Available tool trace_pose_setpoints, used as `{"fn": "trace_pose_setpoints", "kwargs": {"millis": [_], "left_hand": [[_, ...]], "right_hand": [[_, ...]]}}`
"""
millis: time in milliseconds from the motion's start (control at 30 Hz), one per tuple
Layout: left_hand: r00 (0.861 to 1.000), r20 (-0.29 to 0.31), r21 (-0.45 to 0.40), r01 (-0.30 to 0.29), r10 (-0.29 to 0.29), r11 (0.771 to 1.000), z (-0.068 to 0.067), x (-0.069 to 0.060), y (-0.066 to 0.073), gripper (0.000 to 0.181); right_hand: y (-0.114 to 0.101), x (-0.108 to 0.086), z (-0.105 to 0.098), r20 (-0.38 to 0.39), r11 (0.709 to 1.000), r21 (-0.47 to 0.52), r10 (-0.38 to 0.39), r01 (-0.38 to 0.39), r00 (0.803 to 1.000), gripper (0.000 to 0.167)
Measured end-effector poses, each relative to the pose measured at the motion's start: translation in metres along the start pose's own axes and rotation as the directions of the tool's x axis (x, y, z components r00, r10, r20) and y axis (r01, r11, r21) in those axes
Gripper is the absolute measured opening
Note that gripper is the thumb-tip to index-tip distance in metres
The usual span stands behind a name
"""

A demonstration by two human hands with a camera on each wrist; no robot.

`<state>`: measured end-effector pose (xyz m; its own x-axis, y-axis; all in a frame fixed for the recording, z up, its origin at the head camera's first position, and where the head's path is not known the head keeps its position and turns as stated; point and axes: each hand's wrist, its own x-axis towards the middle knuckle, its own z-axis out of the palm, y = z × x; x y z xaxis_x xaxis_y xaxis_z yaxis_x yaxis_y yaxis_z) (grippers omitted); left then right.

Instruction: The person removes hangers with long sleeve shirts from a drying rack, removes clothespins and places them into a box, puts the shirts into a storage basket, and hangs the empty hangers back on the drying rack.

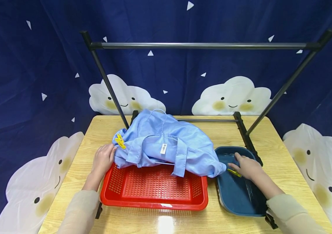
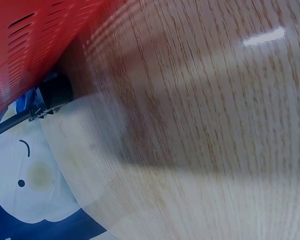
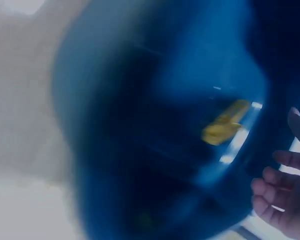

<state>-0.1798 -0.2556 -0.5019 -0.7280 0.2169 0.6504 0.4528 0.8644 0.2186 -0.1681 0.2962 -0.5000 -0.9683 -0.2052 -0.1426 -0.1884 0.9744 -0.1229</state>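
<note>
Head cam up high, wrist cams in close
Head looks forward and down over the table [image 1: 277, 162]; left wrist, tipped sideways, shares the red basket [image 1: 154, 205]; right wrist peers into the blue tub [image 1: 236, 198], sharing the yellow clip [image 3: 222, 131].

The left sleeve [image 1: 73, 218] and the right sleeve [image 1: 303, 221] were both plain pale cream; each ended partway down the forearm [image 1: 266, 186] in a broad cuff [image 1: 285, 206] of slightly greyer beige.

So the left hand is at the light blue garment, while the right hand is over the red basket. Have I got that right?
Not quite: the right hand is over the dark blue tub, not the red basket. The head view shows this. The left hand is indeed at the light blue garment.
</note>
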Motion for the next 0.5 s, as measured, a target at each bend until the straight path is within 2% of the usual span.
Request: {"fn": "trace_pose_setpoints", "kwargs": {"millis": [67, 133, 300, 500], "left_hand": [[1.000, -0.002, 0.001, 0.001, -0.001, 1.000, -0.001, 0.000, 0.000, 0.037], [1.000, -0.005, 0.004, 0.000, 0.000, 1.000, -0.001, 0.000, 0.000, 0.034], [1.000, -0.020, 0.006, -0.010, 0.010, 1.000, -0.002, 0.000, 0.001, 0.028], [1.000, -0.016, -0.012, -0.009, 0.009, 1.000, -0.002, 0.000, 0.001, 0.025]], "right_hand": [[-0.004, 0.003, -0.011, -0.079, 0.999, -0.003, -0.040, 0.040, 0.996, 0.048], [-0.010, 0.006, -0.021, -0.177, 0.996, -0.001, -0.087, 0.088, 0.980, 0.040], [-0.035, 0.014, -0.053, -0.376, 0.980, 0.000, -0.184, 0.199, 0.908, 0.029], [-0.074, 0.021, -0.088, -0.487, 0.951, 0.004, -0.268, 0.309, 0.831, 0.024]]}}
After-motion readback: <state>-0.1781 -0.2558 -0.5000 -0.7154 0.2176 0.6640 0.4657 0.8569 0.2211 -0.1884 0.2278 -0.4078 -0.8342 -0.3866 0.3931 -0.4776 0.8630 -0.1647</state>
